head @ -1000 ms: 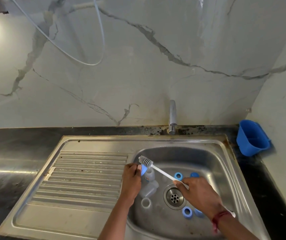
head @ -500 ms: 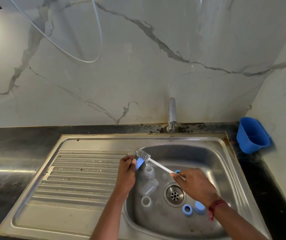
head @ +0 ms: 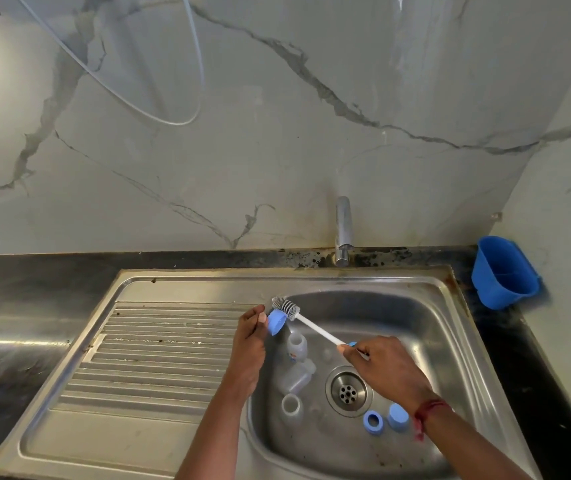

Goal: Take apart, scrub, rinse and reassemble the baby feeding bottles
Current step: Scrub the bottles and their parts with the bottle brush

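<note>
While the left hand (head: 247, 344) pinches a blue cap (head: 276, 322) and the right hand (head: 384, 367) grips the brush (head: 287, 306), the dismantled bottles (head: 296, 346) below seemingly await scrubbing.

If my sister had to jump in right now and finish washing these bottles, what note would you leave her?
Left hand pinches a blue cap; right hand grips the brush handle, bristles beside the cap.
Clear bottles sit taken apart in the sink, with a blue ring and a second blue cap near the drain.
Done: taking apart. Left: scrubbing, rinsing, putting together.
</note>
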The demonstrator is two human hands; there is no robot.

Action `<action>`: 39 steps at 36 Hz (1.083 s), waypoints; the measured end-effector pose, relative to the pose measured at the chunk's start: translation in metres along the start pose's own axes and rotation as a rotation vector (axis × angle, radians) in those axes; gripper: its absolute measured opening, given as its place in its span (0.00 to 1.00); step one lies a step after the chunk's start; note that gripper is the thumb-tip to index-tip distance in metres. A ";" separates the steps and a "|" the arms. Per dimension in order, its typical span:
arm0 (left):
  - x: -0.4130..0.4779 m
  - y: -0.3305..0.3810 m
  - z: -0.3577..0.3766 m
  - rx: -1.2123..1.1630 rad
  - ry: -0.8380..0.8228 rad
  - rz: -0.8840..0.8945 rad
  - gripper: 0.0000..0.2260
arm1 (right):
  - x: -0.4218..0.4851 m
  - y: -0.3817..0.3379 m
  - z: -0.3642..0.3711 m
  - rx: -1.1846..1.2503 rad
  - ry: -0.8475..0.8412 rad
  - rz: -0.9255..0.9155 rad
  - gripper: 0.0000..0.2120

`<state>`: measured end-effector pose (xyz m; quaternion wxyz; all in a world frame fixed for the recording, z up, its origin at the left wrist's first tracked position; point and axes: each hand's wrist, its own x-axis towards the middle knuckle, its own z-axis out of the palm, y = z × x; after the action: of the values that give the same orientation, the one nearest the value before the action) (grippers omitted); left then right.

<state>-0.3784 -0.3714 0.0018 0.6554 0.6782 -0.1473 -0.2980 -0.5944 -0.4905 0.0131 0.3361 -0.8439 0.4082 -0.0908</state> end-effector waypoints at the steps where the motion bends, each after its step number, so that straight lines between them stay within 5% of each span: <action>1: 0.000 0.002 0.000 -0.024 0.024 -0.012 0.11 | 0.000 0.001 0.000 0.010 -0.003 0.002 0.28; 39: 0.001 0.027 0.029 -0.206 -0.001 -0.106 0.13 | 0.003 -0.001 0.007 0.087 -0.050 0.023 0.28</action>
<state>-0.3895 -0.3982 0.0291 0.7047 0.6141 -0.0801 -0.3463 -0.5894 -0.4888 0.0079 0.3835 -0.8258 0.4050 -0.0833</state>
